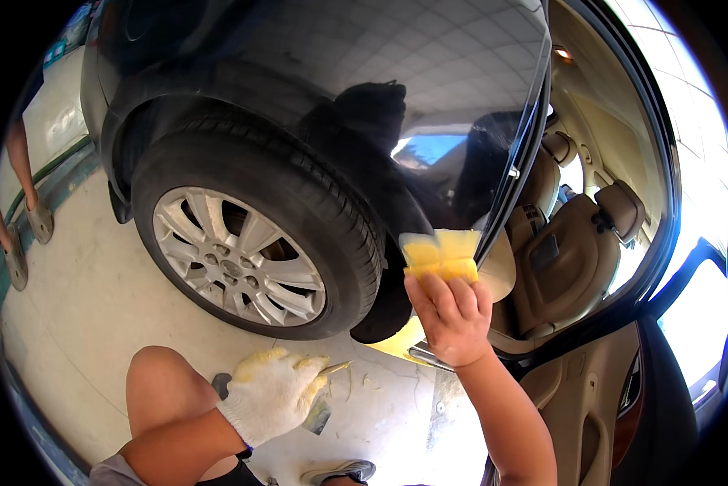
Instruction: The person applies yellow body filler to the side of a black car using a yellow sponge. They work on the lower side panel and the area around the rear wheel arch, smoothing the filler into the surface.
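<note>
My right hand is bare and closed on a yellow putty spreader, holding it up at the lower rear corner of the black fender. Above my fingertips, yellow filler and a pale translucent patch show; I cannot tell how much lies on the spreader and how much on the panel. Below, yellow filler coats the sill by the wheel arch. My left hand wears a white knit glove stained yellow. It is closed round a thin flat scraper, whose grey blade shows under the palm; its other parts are mostly hidden.
The tyre with its silver alloy wheel stands left of my right hand. To the right, the open door and tan seat flank my forearm. Another person's feet are at the far left. Pale floor lies below.
</note>
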Tool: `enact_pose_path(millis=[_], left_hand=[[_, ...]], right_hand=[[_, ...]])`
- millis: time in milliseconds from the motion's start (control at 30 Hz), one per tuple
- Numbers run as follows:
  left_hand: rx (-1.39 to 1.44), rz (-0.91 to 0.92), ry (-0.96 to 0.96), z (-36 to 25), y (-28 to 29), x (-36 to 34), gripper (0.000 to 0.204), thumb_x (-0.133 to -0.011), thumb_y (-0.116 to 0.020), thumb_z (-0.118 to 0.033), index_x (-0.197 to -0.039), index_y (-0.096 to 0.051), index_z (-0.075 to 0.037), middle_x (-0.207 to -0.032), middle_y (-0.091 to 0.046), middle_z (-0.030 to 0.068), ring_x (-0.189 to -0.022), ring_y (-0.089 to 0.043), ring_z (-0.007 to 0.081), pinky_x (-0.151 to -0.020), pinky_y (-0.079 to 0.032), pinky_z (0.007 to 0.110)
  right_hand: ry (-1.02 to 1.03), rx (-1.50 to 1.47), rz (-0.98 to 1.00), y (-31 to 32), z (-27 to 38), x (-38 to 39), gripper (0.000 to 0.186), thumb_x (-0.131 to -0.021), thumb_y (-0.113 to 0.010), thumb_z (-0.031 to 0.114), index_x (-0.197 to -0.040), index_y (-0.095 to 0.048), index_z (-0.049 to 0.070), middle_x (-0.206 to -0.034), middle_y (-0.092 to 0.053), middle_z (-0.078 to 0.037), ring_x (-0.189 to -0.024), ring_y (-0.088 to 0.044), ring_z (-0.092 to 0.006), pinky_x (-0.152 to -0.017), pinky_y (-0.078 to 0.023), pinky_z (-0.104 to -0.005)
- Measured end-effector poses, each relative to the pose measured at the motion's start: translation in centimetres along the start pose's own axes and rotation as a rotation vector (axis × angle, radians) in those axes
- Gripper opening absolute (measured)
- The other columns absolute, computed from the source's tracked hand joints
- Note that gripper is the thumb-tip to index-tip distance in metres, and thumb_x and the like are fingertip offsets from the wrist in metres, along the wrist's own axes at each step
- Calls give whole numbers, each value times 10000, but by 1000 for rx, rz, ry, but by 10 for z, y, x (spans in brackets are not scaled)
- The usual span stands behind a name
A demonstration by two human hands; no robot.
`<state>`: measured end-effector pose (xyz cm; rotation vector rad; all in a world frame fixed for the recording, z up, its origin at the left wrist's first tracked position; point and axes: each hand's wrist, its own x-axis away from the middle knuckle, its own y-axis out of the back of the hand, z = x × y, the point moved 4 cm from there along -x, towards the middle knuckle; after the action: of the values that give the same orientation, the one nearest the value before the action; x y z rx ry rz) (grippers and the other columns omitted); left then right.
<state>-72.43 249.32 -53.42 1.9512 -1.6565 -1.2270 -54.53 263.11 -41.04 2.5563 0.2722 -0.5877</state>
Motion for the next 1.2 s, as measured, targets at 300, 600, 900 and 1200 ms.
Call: enact_pose_path(millis=[300, 600, 900, 1200], left_hand=[[-5, 9, -68, -4, -7, 1, 243, -931, -640, -297, -1089, -698, -122, -813, -717, 39, -758, -674, 269, -662, -544, 416], [-15, 121, -32, -7, -8, -1, 237, -922, -661, -276, -1111, -710, -141, -854, -722, 54, -780, -675, 273, -672, -538, 415], [-1, 64, -85, -10, -11, 0, 215, -932, -653, -281, -1083, -693, -135, -804, -713, 35, -731, -681, 251, -614, -537, 402], [33, 240, -43, -17, -19, -1, 283, -915, -670, -274, -1153, -725, -130, -907, -741, 70, -835, -693, 274, -707, -552, 407]], right_hand=[[-64, -38, -35, 18, 1, -62, 353, -754, -686, 192, -1085, -761, 95, -1095, -662, -29, -945, -581, -205, -799, -447, -362], [-235, -42, 81, 8, 7, -46, 364, -785, -648, 162, -1130, -747, 99, -1113, -660, -23, -976, -592, -225, -826, -432, -377], [-312, -74, 194, -2, 25, 22, 392, -794, -657, 139, -1177, -743, 121, -1116, -652, -1, -969, -583, -216, -809, -420, -371], [-365, -138, 242, -11, 38, 76, 426, -756, -665, 106, -1172, -748, 135, -1123, -661, 7, -965, -583, -213, -813, -421, -373]])
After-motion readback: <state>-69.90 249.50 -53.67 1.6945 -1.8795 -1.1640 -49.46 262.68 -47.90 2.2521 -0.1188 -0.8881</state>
